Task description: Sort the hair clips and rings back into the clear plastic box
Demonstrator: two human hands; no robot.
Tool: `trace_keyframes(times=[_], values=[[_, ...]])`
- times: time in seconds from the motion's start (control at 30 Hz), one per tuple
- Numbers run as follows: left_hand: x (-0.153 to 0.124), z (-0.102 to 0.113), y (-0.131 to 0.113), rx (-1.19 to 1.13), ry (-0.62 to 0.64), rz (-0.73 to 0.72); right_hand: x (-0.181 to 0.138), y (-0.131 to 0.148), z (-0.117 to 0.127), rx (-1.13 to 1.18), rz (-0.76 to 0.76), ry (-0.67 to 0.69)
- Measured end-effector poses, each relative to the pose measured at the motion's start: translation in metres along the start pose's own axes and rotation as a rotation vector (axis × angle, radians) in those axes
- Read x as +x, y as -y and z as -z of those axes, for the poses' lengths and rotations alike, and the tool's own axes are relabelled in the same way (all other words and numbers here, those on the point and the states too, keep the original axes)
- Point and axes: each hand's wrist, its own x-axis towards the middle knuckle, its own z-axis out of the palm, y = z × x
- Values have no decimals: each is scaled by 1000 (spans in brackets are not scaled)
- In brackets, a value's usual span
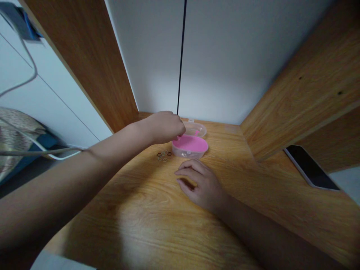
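Nearest, your left forearm (92, 176) leads to your left hand (167, 126), grip unclear, hiding part of one pink-lined box (190, 154); your right hand (201, 183) curls loosely, empty, before it. About six small rings (169, 153) lie left, one smartphone (311, 167) right.

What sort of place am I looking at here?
Probably a room in a home, perhaps a desk nook. The signs are the brown wood-grain tabletop set against smooth white panels, the flat black-screened phone at the right, and the beige patterned cloth at the far left.
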Motion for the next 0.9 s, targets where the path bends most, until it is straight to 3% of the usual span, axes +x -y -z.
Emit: trace_keyframes(times=[0.13,0.3,0.4,0.5,0.6,0.67,0.8,0.9], values=[[3,3,-5,39,112,33,0,0,0,16,-8,0],[3,2,-2,-70,121,58,-1,-1,0,7,-19,22],[-4,1,3,-138,58,72,-2,-2,-1,6,-14,12],[-19,-5,3,-168,-134,85,-1,-1,0,9,-19,16],[-39,-25,-7,-259,-393,199,0,1,1,5,-20,15],[-52,-43,-17,-337,-490,299,1,3,2,4,-19,9],[-71,-78,-33,-463,-422,346,3,3,3,0,-23,9],[-76,-92,-38,-493,-350,308,3,3,3,2,-33,21]])
